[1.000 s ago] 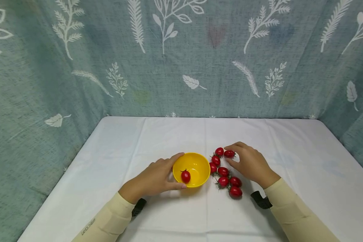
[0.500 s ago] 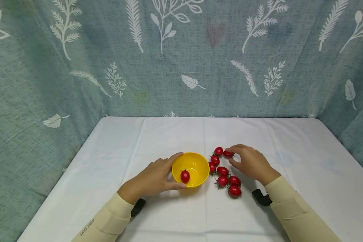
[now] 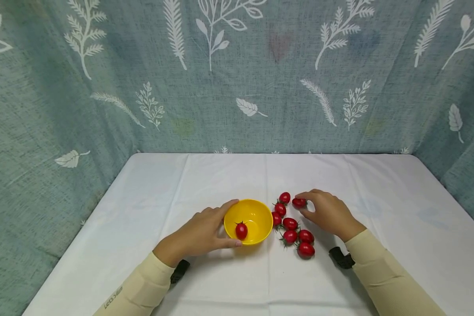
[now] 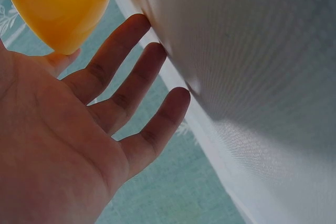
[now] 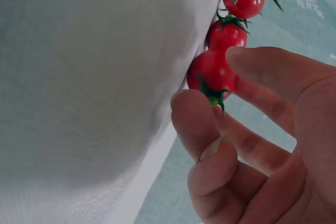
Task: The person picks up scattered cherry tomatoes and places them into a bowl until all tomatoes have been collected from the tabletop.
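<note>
My left hand (image 3: 205, 232) holds a small yellow bowl (image 3: 260, 223) by its left side, index finger at the far rim and thumb at the near rim. In the left wrist view, the other fingers (image 4: 149, 135) spread below the bowl (image 4: 63, 9) with tips close to the cloth. One cherry tomato (image 3: 241, 231) with a green stem lies inside the bowl. To the right, my right hand (image 3: 327, 211) pinches another cherry tomato (image 3: 298, 203) between thumb and fingers, low over the table. Its green calyx (image 5: 214, 97) faces the hand in the right wrist view.
Several cherry tomatoes (image 3: 290, 224) lie in a loose cluster between the bowl and my right hand, the nearest at the bowl's right rim. A white cloth (image 3: 221, 285) covers the table. Behind hangs a blue-green curtain (image 3: 229, 123) with white leaf prints.
The pinched tomato has turned slightly and sits a little farther from its left neighbour, with the right fingers shifting slightly around it. The left hand and bowl keep their place.
</note>
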A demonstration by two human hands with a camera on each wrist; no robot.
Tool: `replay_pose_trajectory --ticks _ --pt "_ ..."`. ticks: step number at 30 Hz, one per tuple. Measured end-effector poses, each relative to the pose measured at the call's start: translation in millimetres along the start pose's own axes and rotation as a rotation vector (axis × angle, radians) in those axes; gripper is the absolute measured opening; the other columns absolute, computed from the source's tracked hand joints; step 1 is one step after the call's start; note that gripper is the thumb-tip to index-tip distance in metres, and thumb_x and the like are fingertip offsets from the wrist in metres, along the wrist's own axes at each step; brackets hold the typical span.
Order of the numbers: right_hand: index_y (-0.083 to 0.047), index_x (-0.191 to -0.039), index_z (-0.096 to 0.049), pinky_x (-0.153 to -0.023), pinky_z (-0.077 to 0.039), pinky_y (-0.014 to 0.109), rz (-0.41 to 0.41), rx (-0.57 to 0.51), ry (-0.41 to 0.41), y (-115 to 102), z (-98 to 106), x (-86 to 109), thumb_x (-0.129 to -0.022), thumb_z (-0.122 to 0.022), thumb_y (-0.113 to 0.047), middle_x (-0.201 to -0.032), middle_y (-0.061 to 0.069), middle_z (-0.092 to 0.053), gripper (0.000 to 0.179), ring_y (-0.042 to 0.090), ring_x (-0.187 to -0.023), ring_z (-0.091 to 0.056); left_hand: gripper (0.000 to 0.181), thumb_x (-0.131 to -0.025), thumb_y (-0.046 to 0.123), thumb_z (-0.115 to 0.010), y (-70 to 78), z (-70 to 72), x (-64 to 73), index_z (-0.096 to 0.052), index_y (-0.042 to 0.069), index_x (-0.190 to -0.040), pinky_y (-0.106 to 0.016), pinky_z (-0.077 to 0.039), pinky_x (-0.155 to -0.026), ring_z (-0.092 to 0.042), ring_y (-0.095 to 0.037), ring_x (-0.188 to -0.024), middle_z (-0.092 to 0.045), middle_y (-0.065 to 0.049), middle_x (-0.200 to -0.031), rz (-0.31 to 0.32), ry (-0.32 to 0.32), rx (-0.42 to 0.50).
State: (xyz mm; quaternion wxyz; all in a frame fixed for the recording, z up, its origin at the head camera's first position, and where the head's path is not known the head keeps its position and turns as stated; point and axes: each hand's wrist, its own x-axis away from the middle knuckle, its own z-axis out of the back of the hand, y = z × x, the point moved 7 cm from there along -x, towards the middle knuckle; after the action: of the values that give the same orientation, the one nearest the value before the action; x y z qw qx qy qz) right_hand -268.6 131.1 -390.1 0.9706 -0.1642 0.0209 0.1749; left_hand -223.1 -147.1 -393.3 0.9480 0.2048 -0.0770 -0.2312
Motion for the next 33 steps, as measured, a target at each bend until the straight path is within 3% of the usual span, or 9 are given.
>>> replay_pose_trajectory --ticks 18,33 --pt "-0.009 -0.123 -0.070 -0.081 -0.059 0.043 -0.041 -0.011 -0.082 1.7 -4.0 -0.9 -0.085 -0.080 -0.017 -0.105 0.009 -0.075 0.040 0.026 -0.095 -0.069 0.101 -0.077 0.068 -0.074 -1.4 -1.6 -0.7 -0.027 0.030 -0.158 -0.052 -0.045 -0.102 -0.056 -0.026 -0.115 -0.060 -0.002 -0.140 0.012 -0.004 0.002" --pt "-0.010 -0.124 -0.070 -0.079 -0.059 0.042 0.031 -0.005 0.014 -10.1 11.3 4.3 -0.086 -0.080 -0.020 -0.103 0.005 -0.075 0.041 0.025 -0.095 -0.070 0.101 -0.077 0.069 -0.073 -0.6 -1.4 -1.4 -0.027 0.030 -0.158 -0.053 -0.044 -0.103 -0.056 -0.026 -0.116 -0.061 -0.002 -0.140 0.015 0.001 -0.004"
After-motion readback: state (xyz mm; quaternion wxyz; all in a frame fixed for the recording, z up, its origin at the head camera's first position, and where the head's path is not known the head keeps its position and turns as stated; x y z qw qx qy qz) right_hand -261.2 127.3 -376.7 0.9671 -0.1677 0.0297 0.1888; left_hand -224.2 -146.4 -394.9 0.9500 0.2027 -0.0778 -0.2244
